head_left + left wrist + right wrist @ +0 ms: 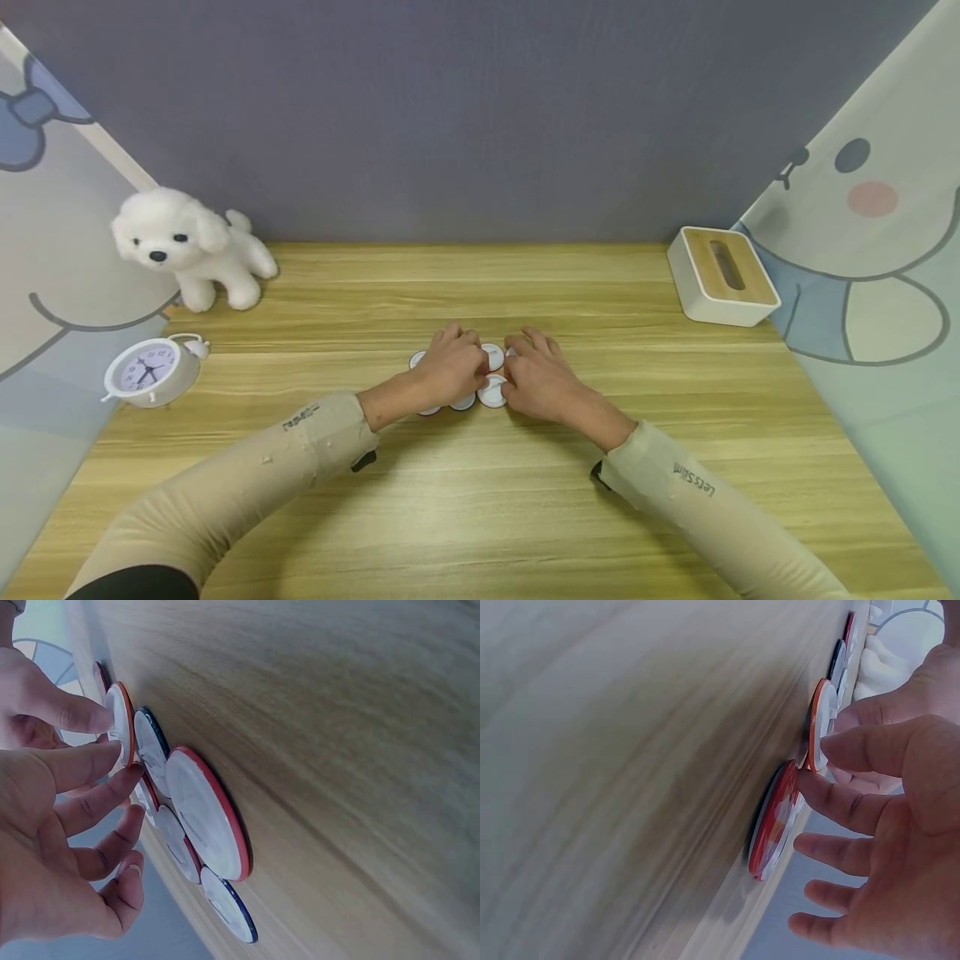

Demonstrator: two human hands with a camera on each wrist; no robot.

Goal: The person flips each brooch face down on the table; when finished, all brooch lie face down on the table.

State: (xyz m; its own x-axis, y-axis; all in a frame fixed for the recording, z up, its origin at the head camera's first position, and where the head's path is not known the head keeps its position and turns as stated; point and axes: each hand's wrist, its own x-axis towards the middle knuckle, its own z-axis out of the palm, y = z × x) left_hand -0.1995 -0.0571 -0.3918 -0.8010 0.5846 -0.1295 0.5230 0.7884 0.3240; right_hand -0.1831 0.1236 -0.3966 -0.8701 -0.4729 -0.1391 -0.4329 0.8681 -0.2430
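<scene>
Several round badges lie in two rows under my hands, mostly white back up with coloured rims. Between the two hands sits an orange-rimmed badge (492, 391). My left hand (452, 371) reaches over the left part of the rows, thumb and index fingertips at the edge of that badge (118, 727). My right hand (542, 379) meets it from the other side, its thumb tip against the white back (823, 724). Beside the right index fingertip is a red badge (776, 825) with a printed picture. A red-rimmed badge (208, 814) and a blue-rimmed badge (152, 754) lie near my left hand.
A white plush dog (191, 246) stands at the back left of the wooden table (480, 517). In front of it is a white alarm clock (153, 371). A tissue box (723, 275) with a wooden top sits at the back right. A grey panel (480, 125) closes the far edge.
</scene>
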